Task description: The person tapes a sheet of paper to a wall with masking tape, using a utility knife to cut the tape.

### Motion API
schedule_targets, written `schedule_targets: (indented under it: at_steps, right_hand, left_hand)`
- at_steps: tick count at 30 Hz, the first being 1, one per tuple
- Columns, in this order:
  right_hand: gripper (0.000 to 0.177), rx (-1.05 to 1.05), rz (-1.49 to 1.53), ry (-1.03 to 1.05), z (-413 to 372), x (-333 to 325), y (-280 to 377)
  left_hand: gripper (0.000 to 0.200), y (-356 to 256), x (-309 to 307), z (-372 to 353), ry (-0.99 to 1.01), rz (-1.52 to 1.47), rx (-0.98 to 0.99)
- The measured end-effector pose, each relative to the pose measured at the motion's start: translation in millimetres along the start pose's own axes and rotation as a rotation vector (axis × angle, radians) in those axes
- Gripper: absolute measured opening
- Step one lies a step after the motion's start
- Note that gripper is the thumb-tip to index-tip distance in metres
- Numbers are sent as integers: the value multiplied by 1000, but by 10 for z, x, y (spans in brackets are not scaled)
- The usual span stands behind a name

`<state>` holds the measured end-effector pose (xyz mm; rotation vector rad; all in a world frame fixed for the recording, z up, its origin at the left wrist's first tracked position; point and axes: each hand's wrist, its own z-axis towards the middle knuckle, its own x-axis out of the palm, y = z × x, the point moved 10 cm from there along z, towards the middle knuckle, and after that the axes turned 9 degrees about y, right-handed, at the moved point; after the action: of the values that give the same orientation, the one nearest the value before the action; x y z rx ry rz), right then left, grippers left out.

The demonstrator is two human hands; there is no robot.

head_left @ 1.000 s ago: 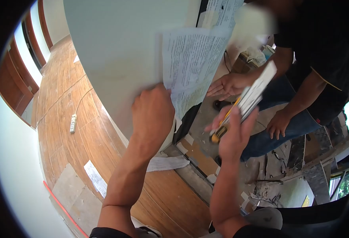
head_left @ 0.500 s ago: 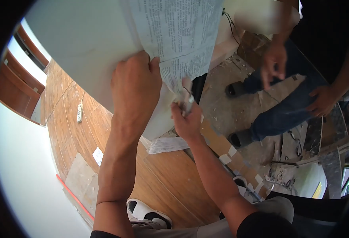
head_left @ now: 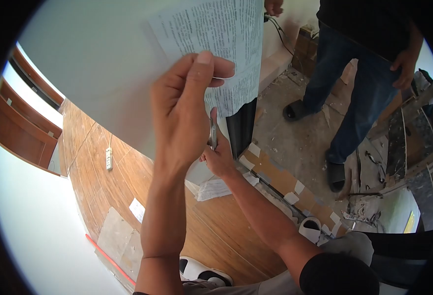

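Note:
A printed paper sheet (head_left: 197, 29) with dense lines of text lies against a large pale panel (head_left: 108, 64). Its lower edge is uneven, beside a dark upright strip (head_left: 242, 125). My left hand (head_left: 184, 108) is in front of the sheet with its fingers bent and thumb against the index finger. Whether anything small is pinched there is hidden. Lower and to the right, my right hand (head_left: 220, 156) grips a slim silver hand tool (head_left: 213, 130), held upright near the paper's lower edge. The tool's exact kind does not show.
Another person (head_left: 359, 83) in jeans and dark slippers stands at the right on a debris-strewn floor. Folded paper (head_left: 221, 188) lies below my right hand. A power strip (head_left: 109, 158) rests on the wooden floor. Cardboard (head_left: 275, 172) runs along the floor edge.
My left hand has turned and risen off the paper's edge, fingers now pointing right. My right hand with the tool has shifted slightly left and down. The other person has stepped back.

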<state>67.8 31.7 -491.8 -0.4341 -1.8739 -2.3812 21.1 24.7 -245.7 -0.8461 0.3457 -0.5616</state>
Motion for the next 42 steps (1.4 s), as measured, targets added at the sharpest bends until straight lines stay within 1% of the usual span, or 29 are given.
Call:
schedule_targets:
  at_steps: [1,3,5,7,8,10,11,13,14,15,17,18,19,20,21,22,23,24,25,26,27,28,30,32,34,36,37,39,42]
  right_hand:
    - [95,5,7,-8,3,-4,-5]
    - [95,4,-5,1,-12,3,-4]
    - [95,7,-10,-1,0,-19,11]
    - [92,-22,-45,-8,-26,-23,18]
    - [92,-18,-41,-10,-54,-23,-58]
    - [83,-129,-64,-86,-138,-99,-167]
    - [83,-121,-64,-81,-183,-82,-273]
    - [68,-250,11,-335,-439,-297,-312]
    - [53,-270,42,-361,-509,-352,-332]
    - [53,-249,38,-360,-533,-387,-379]
    - [44,-248,77,-431,-599,-539,-423]
    - [37,-199,54,-449,-606,-614,-464]
    - [37,-168,52,-445,-592,-630,-462]
    - [32,-170,121,-479,-598,-679,-435]
    - [27,-171,180,-511,-613,-733,-413]
    - [33,-205,174,-506,-619,-741,-354]
    - [33,-170,143,-492,-636,-736,-303]
    - [34,-168,105,-439,-637,-690,-216]
    - [35,-166,65,-380,-628,-658,-162]
    - [38,-193,-38,-302,-612,-632,-103]
    - [38,-170,-62,-284,-625,-641,-97]
    - [40,-175,-54,-266,-629,-642,-61]
    - [43,-163,-57,-234,-654,-640,19]
    - [47,-41,-127,-243,-651,-650,23]
    - [49,-47,-213,-221,-617,-618,116]
    - [51,-53,-305,-218,-595,-616,254]
    - [53,-32,-371,-194,-577,-572,324]
    - [55,-12,-430,-182,-550,-511,441]
    - [55,13,-433,-193,-502,-458,517]
  left_hand:
    - [35,48,-17,-3,-1,0,11]
    - [38,231,21,29,60,-34,-98]
    - [39,253,54,81,133,-14,-124]
    - [35,364,11,111,121,50,-205]
    - [35,387,-3,120,122,50,-211]
    - [26,422,-99,116,67,87,-227]
    - [26,413,-105,99,60,87,-233]
    - [23,264,10,62,156,509,-134]
    - [21,268,65,14,172,696,-10]
    - [21,357,76,-23,168,690,-29]
    - [20,370,311,-126,246,1138,140]
    - [20,467,297,-133,246,1135,108]
    - [17,444,370,-156,229,1294,268]
    - [15,432,468,-220,210,1443,433]
    - [15,512,430,-237,202,1430,395]
    - [19,580,452,-259,245,1546,385]
    - [22,645,463,-299,284,1660,367]
    - [35,736,409,-334,305,1755,267]
    - [35,695,336,-371,279,1734,216]
    - [47,742,308,-416,379,1801,146]
    - [63,851,289,-487,489,1864,89]
    - [63,1034,253,-523,476,1849,63]
    - [52,874,247,-676,-68,1767,514]
    - [52,875,201,-725,-52,1807,512]
    - [52,739,206,-730,-29,1835,554]
    - [54,823,243,-688,322,1920,253]
    - [54,932,256,-667,323,1912,262]
    - [56,973,234,-657,50,1920,443]
    - [57,1006,236,-686,109,1965,410]
